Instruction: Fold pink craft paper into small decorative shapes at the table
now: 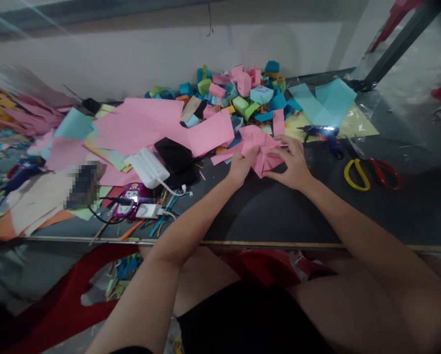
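Note:
Both my hands rest on a folded pink paper piece [261, 147] lying on the dark table [279, 211]. My left hand [241, 166] pinches its left edge, fingers closed on the paper. My right hand [293, 163] presses and grips its right side, fingers curled over the folds. Behind the piece sits a heap of folded paper boxes [238, 91] in pink, blue, green and orange.
Loose pink sheets [146, 125] and blue sheets [327, 101] lie around. A blue glue gun [323, 133] and yellow-and-red scissors [371, 173] lie to the right. A white power bank [149, 168], a black pouch [176, 156] and cables sit left. A red chair [76, 300] stands below.

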`<move>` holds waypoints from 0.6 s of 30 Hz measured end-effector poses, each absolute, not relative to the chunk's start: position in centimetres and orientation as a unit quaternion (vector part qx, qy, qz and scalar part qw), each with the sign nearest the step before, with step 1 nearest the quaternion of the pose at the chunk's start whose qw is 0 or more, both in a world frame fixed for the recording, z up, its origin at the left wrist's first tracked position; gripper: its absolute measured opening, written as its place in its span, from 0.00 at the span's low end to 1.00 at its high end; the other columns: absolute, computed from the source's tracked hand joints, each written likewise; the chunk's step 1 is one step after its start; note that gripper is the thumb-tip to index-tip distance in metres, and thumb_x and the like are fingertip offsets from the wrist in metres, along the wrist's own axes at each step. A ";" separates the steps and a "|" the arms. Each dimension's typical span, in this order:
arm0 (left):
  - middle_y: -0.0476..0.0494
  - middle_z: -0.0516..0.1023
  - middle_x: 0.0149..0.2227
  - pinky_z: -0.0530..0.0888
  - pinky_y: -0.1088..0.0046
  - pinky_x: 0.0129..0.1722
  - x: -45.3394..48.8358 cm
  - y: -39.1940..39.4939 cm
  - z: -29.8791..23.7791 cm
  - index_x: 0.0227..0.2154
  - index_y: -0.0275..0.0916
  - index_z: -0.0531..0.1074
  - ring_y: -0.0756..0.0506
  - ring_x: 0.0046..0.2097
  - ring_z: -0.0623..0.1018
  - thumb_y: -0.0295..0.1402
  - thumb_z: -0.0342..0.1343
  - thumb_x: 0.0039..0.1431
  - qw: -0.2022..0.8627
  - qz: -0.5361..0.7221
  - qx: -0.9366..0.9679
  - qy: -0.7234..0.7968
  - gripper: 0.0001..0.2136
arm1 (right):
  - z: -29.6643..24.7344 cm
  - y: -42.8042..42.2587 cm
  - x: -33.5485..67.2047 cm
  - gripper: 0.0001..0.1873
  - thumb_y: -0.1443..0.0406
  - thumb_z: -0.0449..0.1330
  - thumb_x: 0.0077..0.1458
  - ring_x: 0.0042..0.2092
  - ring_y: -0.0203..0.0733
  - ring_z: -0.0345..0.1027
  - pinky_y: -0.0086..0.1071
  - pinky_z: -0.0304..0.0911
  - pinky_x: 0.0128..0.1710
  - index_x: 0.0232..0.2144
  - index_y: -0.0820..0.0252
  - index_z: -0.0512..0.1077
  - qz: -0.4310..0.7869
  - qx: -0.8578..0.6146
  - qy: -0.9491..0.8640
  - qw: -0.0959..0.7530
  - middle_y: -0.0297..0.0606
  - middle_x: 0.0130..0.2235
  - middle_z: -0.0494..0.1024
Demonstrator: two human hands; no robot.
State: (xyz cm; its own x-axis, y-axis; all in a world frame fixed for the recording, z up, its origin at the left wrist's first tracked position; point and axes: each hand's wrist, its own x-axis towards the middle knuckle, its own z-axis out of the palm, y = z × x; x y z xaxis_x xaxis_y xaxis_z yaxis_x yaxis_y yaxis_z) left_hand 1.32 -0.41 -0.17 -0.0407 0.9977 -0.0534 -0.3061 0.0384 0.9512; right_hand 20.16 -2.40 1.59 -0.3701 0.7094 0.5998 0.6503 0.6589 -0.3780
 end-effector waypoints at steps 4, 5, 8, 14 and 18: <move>0.47 0.73 0.24 0.74 0.68 0.35 1.5 -0.6 0.3 0.24 0.37 0.74 0.46 0.33 0.75 0.45 0.70 0.53 0.537 0.567 0.428 0.455 0.17 | 1.5 -2.4 20.0 0.25 0.49 0.69 0.52 0.63 0.63 0.62 0.60 0.56 0.63 0.50 0.49 0.76 0.022 -0.406 -0.844 0.349 0.44 0.64 0.67; 0.47 0.73 0.25 0.74 0.68 0.35 1.6 -0.7 0.4 0.24 0.37 0.74 0.47 0.32 0.75 0.44 0.69 0.53 0.537 0.565 0.432 0.454 0.17 | 1.4 -2.4 19.9 0.24 0.49 0.69 0.52 0.62 0.63 0.62 0.60 0.57 0.62 0.49 0.49 0.76 0.018 -0.409 -0.843 0.349 0.44 0.64 0.68; 0.48 0.71 0.23 0.73 0.68 0.34 1.7 -0.8 0.6 0.21 0.37 0.72 0.48 0.31 0.73 0.43 0.69 0.54 0.536 0.559 0.435 0.459 0.17 | 1.4 -2.4 19.9 0.23 0.49 0.68 0.53 0.62 0.63 0.63 0.59 0.58 0.62 0.48 0.50 0.76 0.016 -0.409 -0.841 0.353 0.45 0.63 0.69; 0.48 0.74 0.25 0.73 0.69 0.33 1.5 -0.7 0.4 0.24 0.37 0.74 0.47 0.32 0.75 0.42 0.69 0.54 0.540 0.573 0.427 0.445 0.14 | 1.8 -2.5 20.0 0.22 0.49 0.68 0.53 0.60 0.63 0.65 0.58 0.58 0.62 0.47 0.51 0.76 0.025 -0.412 -0.835 0.365 0.46 0.60 0.72; 0.46 0.76 0.27 0.75 0.66 0.36 1.4 -0.5 0.2 0.26 0.37 0.75 0.45 0.33 0.77 0.41 0.70 0.54 0.553 0.571 0.415 0.442 0.13 | 2.0 -2.5 19.9 0.17 0.50 0.67 0.54 0.58 0.61 0.67 0.57 0.59 0.61 0.41 0.50 0.77 0.009 -0.416 -0.831 0.370 0.43 0.59 0.73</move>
State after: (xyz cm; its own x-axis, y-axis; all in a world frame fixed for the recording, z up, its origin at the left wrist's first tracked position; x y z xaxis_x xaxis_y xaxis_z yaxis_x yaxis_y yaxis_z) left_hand 1.40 -0.51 0.16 -0.0438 0.9989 -0.0156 -0.2653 0.0035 0.9642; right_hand 19.91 -2.51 1.96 -0.3803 0.6981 0.6067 0.6853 0.6532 -0.3221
